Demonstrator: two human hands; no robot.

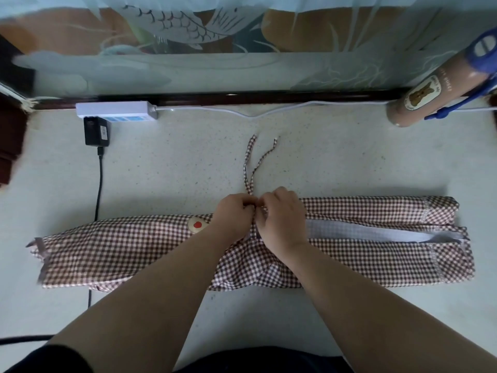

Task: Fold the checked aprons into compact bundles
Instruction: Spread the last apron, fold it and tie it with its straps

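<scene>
A brown-and-white checked apron (121, 254) lies across the pale floor as a long folded strip, cinched at its middle. A cream patch with a red dot (197, 224) shows near the centre. Its two checked ties (254, 162) run away from me from the cinched point. My left hand (234, 214) and my right hand (282, 219) meet at that point, fingers curled and pinching the ties where they cross. A white lining (363, 232) shows along the right half.
A white power strip (115, 110) with a black adapter (96, 131) and black cable (99, 184) sits at the back left. A white cord (255, 114) runs along the frosted glass panel (242, 63). A tan bottle with blue strap (419, 98) stands at the back right.
</scene>
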